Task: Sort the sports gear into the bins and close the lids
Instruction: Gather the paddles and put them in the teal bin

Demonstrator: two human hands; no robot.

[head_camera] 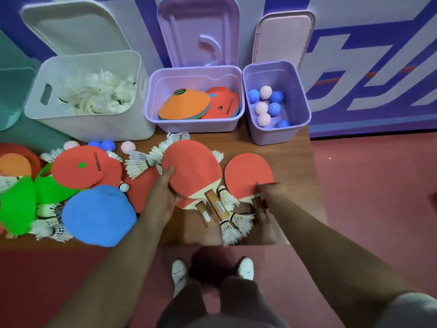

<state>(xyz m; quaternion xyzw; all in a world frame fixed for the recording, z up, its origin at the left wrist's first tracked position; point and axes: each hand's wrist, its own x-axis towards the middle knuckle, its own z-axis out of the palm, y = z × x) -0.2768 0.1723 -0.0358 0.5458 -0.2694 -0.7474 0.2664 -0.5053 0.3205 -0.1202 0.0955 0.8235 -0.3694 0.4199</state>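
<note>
Head view, person standing at wooden tabletop [298, 147].

(a) L. hand [163, 192]: thumb on the red face and fingers [173, 194] curled under the left edge of the middle paddle [191, 166], clamped on it. This paddle lies on a second paddle [183, 202], handles side by side, pointing toward the person.

(b) R. hand [268, 192]: fingertips on the red face of the right paddle [247, 171] near its neck, hand over the handle. Blurred, so cannot tell whether the fingers grip or only rest.

(c) Back row, l. to r., all w/ lids propped open behind: white bin [35, 100] w/ shuttlecocks [94, 93]; wide purple bin [196, 125] w/ flat cones [184, 104]; small purple bin [272, 136] w/ spiky balls [266, 92], blue and pink.

(d) Loose on tabletop: more shuttlecocks around and between the paddles, a blue disc [99, 215], a green disc [16, 209] and red discs at left, a few spiky balls near the white bin.
</note>
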